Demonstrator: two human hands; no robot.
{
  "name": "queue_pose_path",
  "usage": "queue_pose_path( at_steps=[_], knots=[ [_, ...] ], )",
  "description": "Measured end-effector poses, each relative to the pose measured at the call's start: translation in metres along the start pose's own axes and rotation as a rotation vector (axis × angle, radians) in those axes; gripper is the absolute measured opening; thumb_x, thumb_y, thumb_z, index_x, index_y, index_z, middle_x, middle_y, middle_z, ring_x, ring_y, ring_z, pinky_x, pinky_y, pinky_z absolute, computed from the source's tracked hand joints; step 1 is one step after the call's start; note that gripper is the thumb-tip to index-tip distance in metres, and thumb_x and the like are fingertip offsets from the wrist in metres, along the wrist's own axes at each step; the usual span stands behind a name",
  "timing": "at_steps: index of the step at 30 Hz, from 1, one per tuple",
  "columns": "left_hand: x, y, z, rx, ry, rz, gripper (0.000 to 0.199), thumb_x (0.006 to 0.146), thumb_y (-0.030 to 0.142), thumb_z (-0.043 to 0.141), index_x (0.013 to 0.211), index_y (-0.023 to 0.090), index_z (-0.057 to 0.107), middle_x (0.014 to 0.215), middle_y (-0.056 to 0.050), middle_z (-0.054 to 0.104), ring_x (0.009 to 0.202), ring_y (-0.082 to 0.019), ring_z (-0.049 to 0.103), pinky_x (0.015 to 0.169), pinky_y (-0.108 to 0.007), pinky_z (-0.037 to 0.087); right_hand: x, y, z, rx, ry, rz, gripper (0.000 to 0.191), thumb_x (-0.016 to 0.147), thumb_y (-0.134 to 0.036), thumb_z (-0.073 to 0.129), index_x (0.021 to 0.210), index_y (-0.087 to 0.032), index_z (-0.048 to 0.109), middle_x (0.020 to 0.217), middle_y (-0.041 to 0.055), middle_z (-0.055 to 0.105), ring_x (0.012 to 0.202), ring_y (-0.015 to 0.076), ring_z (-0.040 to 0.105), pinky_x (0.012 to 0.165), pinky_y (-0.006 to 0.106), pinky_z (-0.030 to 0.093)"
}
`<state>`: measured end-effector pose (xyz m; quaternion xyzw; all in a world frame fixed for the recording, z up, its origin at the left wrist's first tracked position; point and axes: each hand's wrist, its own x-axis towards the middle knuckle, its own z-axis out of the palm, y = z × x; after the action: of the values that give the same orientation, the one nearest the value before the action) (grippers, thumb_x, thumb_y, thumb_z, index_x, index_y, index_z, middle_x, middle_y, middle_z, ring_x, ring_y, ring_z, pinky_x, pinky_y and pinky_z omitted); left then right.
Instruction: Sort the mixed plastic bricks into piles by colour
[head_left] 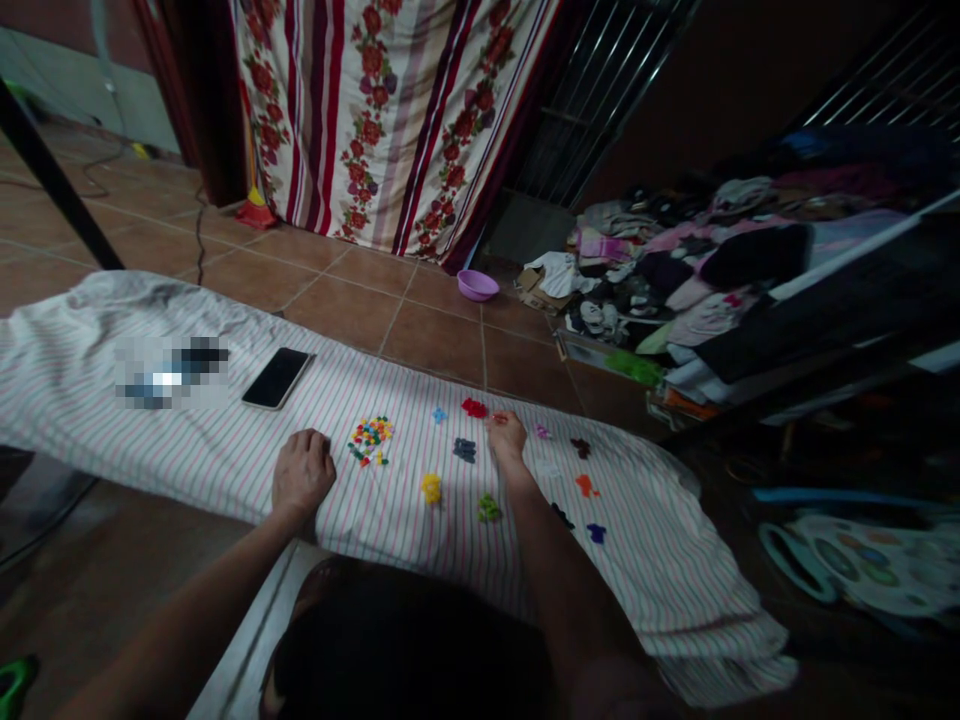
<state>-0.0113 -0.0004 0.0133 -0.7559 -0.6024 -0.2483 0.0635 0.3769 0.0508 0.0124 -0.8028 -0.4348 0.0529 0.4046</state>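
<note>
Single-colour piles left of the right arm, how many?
5: red pile beside the right hand, light blue pile left of red, grey pile below red in frame, yellow pile and green pile lower still. The right arm may hide more.

There is one mixed pile of small pieces [371,438] and what look like eleven single-colour piles [431,488], the whitish and darkest ones being hard to make out. Two hands show: one left hand [304,470] and one right hand [508,435]. One phone [277,378], one striped cloth [675,570], one purple basin [478,286] and one floral curtain [390,130] complete the count.
</note>
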Motion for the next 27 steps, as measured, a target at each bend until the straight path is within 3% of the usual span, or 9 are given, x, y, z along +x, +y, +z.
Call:
queue_pose_path(
  at_steps=[3, 11, 27],
  knots=[
    [0.001, 0.001, -0.001, 0.005, -0.009, 0.004, 0.010, 0.080, 0.017, 0.046, 0.086, 0.019, 0.054, 0.091, -0.011, 0.059, 0.091, -0.027, 0.052, 0.083, -0.040, 0.044, 0.006, -0.003, -0.004, -0.095, -0.014, 0.068, 0.015, 0.065, -0.016, 0.054, 0.074, -0.018, 0.066, 0.073, 0.0055, 0.069, 0.075, 0.0193, 0.066, 0.078, 0.029, 0.050],
    [0.002, 0.000, -0.001, 0.005, -0.020, -0.001, 0.010, 0.080, 0.017, 0.046, 0.086, 0.018, 0.054, 0.092, -0.012, 0.059, 0.092, -0.027, 0.052, 0.086, -0.040, 0.044, 0.010, -0.010, 0.006, -0.112, -0.079, 0.027, 0.021, 0.063, -0.009, 0.050, 0.071, -0.018, 0.068, 0.066, 0.0050, 0.068, 0.074, 0.0205, 0.066, 0.081, 0.031, 0.050],
    [0.001, 0.000, 0.002, 0.021, -0.005, -0.006, 0.010, 0.079, 0.017, 0.047, 0.086, 0.018, 0.055, 0.091, -0.012, 0.059, 0.090, -0.026, 0.052, 0.085, -0.039, 0.043, -0.003, -0.014, 0.000, -0.118, -0.108, 0.043, 0.027, 0.070, -0.012, 0.048, 0.084, -0.016, 0.070, 0.083, 0.0079, 0.073, 0.084, 0.0202, 0.067, 0.083, 0.029, 0.050]
  ],
)
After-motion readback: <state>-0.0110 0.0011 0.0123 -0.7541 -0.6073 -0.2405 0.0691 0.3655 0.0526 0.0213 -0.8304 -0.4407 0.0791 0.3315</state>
